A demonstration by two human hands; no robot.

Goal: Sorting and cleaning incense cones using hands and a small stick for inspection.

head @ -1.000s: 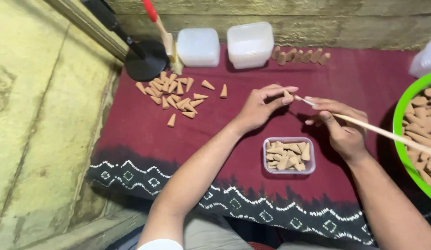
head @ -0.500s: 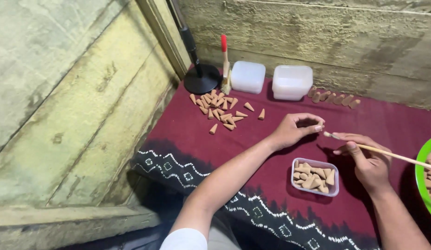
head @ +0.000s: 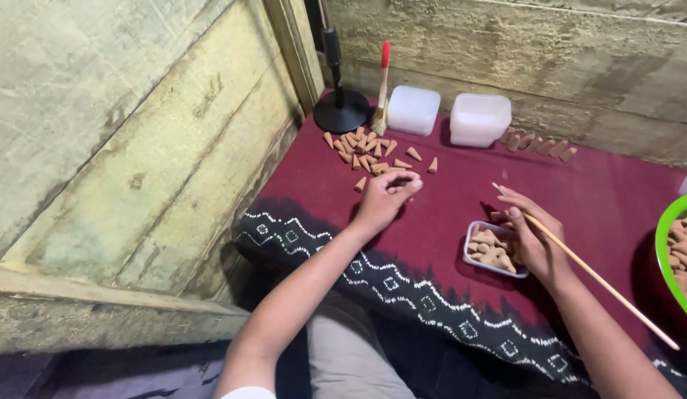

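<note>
Your left hand (head: 383,198) rests on the maroon cloth (head: 462,185) with its fingers curled together at the tips, pinching what looks like one small brown cone, though the cone itself is mostly hidden. Your right hand (head: 532,240) is closed around a thin wooden stick (head: 602,279), whose near end points toward 11 o'clock while the long end runs off toward 4 o'clock past your wrist. Just under that hand, at its 8 o'clock, sits a small clear tray (head: 480,267) filled with cones. From your left hand, a loose pile of cones (head: 369,148) lies at 12 o'clock, close by. Beyond the pile stand a black round stand base (head: 342,117) and a red-handled brush (head: 381,92), with two white lidded tubs (head: 447,114) at 1 o'clock. A row of cones (head: 537,143) lies right of the tubs. At 3 o'clock, at the frame edge, a green bowl (head: 662,255) holds more cones.
</note>
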